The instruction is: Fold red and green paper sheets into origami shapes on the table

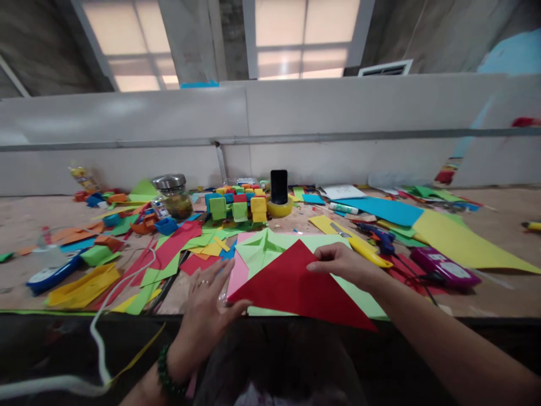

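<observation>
Red paper (283, 287) sits over the green paper (359, 296), looking folded once into a triangle with no smaller folds showing yet, while the right hand (336, 260) pinches its edge and the left hand (208, 301) spreads its fingers left of the green paper.

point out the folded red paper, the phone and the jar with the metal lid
Red paper (293, 287): head view, the middle of its folded face.
Phone (279, 186): head view, the middle of its dark screen.
Jar (178, 204): head view, its see-through side below the lid.
</observation>
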`<state>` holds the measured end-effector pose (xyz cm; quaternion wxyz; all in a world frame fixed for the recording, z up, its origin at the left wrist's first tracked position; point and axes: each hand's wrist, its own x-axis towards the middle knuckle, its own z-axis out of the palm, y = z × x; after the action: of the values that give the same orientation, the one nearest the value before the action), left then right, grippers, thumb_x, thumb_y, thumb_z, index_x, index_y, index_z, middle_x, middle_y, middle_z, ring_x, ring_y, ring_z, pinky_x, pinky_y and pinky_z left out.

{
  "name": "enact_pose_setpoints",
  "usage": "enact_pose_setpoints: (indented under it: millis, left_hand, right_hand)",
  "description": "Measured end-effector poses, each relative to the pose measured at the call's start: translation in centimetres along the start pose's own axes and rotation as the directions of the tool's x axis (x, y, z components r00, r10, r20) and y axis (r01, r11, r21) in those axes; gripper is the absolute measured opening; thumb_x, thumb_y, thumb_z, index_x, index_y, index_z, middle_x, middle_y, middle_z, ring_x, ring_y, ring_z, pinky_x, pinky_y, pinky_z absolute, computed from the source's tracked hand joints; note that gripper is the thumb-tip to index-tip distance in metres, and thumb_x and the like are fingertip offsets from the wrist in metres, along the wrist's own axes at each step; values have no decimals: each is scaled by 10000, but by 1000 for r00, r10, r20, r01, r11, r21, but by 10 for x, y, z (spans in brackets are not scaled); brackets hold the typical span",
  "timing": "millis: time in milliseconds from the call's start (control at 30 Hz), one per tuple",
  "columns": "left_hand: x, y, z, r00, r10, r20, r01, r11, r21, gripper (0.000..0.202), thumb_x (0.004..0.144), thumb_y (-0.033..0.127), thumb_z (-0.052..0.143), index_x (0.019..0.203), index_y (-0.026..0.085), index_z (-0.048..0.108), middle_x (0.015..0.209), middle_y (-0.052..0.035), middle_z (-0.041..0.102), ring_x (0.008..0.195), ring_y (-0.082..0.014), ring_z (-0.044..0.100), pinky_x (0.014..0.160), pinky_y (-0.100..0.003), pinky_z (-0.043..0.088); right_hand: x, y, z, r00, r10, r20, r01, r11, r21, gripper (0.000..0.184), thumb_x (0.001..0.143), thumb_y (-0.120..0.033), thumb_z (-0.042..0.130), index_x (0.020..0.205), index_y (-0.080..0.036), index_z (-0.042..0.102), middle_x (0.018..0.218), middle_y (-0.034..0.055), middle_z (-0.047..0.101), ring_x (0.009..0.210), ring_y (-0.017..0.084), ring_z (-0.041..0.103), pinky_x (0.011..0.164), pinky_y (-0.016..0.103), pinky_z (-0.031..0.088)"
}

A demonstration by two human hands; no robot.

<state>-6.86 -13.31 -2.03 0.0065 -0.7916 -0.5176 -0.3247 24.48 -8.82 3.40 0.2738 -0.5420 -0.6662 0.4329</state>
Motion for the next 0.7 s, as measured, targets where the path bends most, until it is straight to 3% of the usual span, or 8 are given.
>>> enact_pose_setpoints:
  millis: [133,267,333,400,467,500,567,700]
  left_hand:
    - [49,34,-19,969,7,248,88,925,-369,554,819,543,623,1243,187,617,1180,-96,680,1077,-260,625,923,-365,494]
    - [76,50,-8,766,215,606,219,798,-561,456,896,518,501,921,124,729,807,-32,725,743,-185,661,608,-229,503]
    - [80,50,-1,740,246,626,214,796,-566,444,918,478,474,896,113,726,761,-30,709,697,-175,645,588,-230,494]
    - [81,50,0,839,181,513,111,866,-488,346,898,424,536,961,139,721,854,-41,713,786,-196,647,701,-279,521]
    - [82,53,-5,964,107,243,-26,949,-315,347,841,396,638,1109,181,682,1041,-74,687,972,-250,618,886,-383,501]
    - [82,56,-8,991,97,89,-75,972,-225,431,814,388,679,1197,197,637,1130,-96,650,1062,-276,582,957,-433,468]
    - [82,66,-14,983,140,-114,-156,978,-141,575,805,376,698,1329,206,535,1229,-129,570,1126,-286,545,987,-461,457]
    - [85,83,-17,941,292,-172,-337,859,-385,484,840,353,673,1284,199,557,1201,-111,555,975,-190,616,831,-315,556]
  right_hand:
    - [-20,-18,5,995,-23,93,12,994,111,417,646,-516,766,607,-153,566,543,-72,417,538,78,327,505,235,242]
    - [-26,-21,9,990,2,140,-26,985,171,410,650,-510,773,638,-145,587,566,-59,469,541,82,378,517,233,269]
    - [-25,-18,7,990,7,140,-31,984,175,407,661,-509,768,645,-143,591,560,-59,466,530,78,370,506,230,253]
    - [-23,-16,4,995,-10,96,-7,986,169,420,661,-515,765,619,-148,565,543,-62,444,517,75,348,490,229,233]
    - [-23,-18,3,997,-61,-50,67,989,132,435,661,-520,761,588,-161,526,527,-65,421,510,76,329,476,229,225]
    - [-24,-21,3,983,-103,-152,119,988,98,432,663,-519,757,585,-166,521,528,-62,426,511,79,334,473,229,235]
    - [-29,-28,8,916,-212,-341,224,975,-4,399,681,-495,746,587,-175,528,537,-50,451,519,91,358,473,232,270]
    - [-42,-39,26,720,-445,-532,350,895,-275,357,708,-376,726,524,-190,483,502,-52,420,489,87,344,462,233,287]
